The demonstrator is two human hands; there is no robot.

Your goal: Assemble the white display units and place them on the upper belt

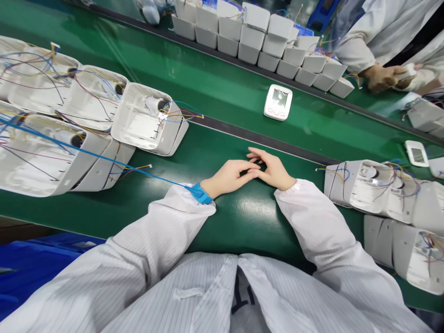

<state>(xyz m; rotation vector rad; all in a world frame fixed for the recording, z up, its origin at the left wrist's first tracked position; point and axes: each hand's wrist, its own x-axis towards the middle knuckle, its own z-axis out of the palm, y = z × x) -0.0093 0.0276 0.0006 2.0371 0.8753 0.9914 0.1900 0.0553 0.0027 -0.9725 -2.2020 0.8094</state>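
My left hand point(229, 177), with a blue wrist strap point(201, 193) and its cord, reaches over the green workbench point(243, 226). Its fingers are stretched out, and their tips meet my right hand point(276, 172). The right fingers are also extended and partly overlap the left ones. No object shows in either hand. To the left, the nearest thing is a white plastic housing point(138, 132) with a small cylindrical part and coloured wires inside. More wired housings point(368, 187) lie to the right. Beyond my hands is a white device with a screen point(277, 102).
A dark rail point(256, 135) separates the bench from a green belt behind it. Stacked white housings point(231, 44) line the far side. Another person's hands point(385, 77) hold a small white part at upper right. Blue bins point(38, 268) stand at lower left.
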